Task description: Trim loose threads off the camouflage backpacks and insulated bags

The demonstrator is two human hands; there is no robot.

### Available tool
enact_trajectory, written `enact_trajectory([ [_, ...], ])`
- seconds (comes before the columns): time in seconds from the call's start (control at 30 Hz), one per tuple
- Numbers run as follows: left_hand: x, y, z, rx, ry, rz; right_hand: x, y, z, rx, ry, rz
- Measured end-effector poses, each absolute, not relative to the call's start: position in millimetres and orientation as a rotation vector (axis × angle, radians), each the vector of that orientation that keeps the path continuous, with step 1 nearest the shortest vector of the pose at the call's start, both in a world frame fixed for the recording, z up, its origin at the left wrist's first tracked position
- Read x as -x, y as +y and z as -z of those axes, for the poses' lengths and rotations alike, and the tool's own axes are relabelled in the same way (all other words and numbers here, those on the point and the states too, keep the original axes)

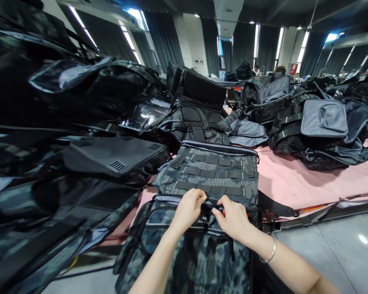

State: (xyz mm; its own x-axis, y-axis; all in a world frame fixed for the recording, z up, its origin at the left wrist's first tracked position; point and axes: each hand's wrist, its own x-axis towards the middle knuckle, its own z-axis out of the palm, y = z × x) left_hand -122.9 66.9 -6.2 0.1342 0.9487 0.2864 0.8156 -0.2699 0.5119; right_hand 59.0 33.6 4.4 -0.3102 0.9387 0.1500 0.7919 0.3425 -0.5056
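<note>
A dark camouflage backpack (208,175) lies on the pink table (294,183) with its lower part hanging over the near edge toward me. My left hand (188,209) pinches the fabric at the pocket's top seam, fingers closed. Just to its right, my right hand (231,217) grips a small dark zipper pull or tab with a bit of red beside it. The two hands nearly touch above a white logo on the pocket. A silver bracelet (271,253) sits on my right wrist.
A tall heap of plastic-wrapped black backpacks (79,122) fills the left side. More open backpacks with grey linings (323,118) are piled at the back right of the table. Grey floor (334,249) lies at the lower right. A person sits far back near the windows.
</note>
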Motion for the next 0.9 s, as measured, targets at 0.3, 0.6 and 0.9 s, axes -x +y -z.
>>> enact_trajectory([
  [0.3,120,66,4,-2.073,1.693,-0.946,-45,35,-1,1.58,-2.242,-0.364],
  [0.6,130,52,-1,-1.679,1.574,-1.366,-55,37,12,1.475,-2.091,-0.417],
  [0.9,148,40,12,-1.059,1.713,-1.462,-57,26,27,1.368,-2.378,-0.235],
])
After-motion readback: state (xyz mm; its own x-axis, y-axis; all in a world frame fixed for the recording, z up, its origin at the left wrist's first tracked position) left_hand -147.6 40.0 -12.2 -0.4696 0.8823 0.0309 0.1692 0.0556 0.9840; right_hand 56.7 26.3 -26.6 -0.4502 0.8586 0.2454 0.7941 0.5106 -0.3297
